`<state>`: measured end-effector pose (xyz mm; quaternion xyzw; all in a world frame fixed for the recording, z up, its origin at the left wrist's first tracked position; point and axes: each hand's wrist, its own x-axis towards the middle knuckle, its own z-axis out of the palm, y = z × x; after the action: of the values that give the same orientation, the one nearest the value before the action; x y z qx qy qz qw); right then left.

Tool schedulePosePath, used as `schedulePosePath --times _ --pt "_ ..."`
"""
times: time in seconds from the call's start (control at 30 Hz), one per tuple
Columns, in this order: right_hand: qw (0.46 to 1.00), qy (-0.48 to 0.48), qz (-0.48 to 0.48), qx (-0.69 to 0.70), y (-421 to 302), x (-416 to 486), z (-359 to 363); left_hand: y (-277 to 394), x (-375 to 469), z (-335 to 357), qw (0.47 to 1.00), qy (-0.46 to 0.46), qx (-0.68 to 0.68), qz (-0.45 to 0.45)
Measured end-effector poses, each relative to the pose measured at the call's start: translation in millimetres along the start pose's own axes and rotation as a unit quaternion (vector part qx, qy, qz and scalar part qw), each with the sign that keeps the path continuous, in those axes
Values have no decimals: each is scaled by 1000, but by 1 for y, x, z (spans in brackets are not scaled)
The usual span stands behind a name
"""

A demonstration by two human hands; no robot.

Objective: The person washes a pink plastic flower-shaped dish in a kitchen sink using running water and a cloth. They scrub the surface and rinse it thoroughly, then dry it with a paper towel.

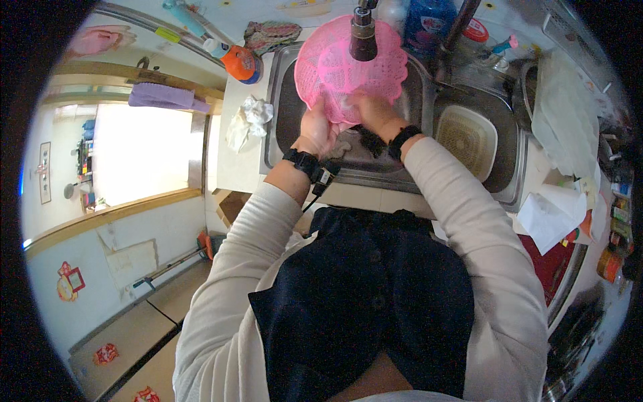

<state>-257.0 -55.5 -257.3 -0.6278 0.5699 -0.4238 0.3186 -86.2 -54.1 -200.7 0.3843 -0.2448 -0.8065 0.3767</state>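
A pink perforated plastic basket (pixel 337 68) with a scalloped rim is tilted over the left bowl of a steel sink (pixel 275 120), beneath the faucet (pixel 363 37). My left hand (pixel 317 131) grips the basket's near-left edge, thumb on the inner side. Blurred by motion, my right hand (pixel 376 114) is at the inside of the basket near its lower edge. Something whitish shows at its fingertips, too smeared to name. Below the hands, a dark object (pixel 371 144) and a pale, limp piece (pixel 342 149) lie in the bowl.
A beige plastic colander (pixel 467 143) sits in the right bowl. Crumpled white cloth or paper (pixel 251 120) and an orange bottle (pixel 242 64) are on the left counter. A blue bottle (pixel 429 27) stands behind the sink; a pale plastic bag (pixel 565 110) is at right.
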Motion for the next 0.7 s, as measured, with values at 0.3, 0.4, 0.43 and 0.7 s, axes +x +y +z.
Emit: schedulePosePath --times 0.3,0.4,0.43,0.7 --pt "980 -54 -125 -146 10 4 0 0 1 -1 1000 21 -4 -9" --pt "955 -14 37 -293 -1 2 -16 2 -1 -2 999 11 -40 29" --pt "971 -21 -5 -237 -7 0 -15 4 -2 -4 999 15 -37 34" --pt "981 77 -155 -83 -39 -7 13 -11 14 -10 998 30 -46 11"
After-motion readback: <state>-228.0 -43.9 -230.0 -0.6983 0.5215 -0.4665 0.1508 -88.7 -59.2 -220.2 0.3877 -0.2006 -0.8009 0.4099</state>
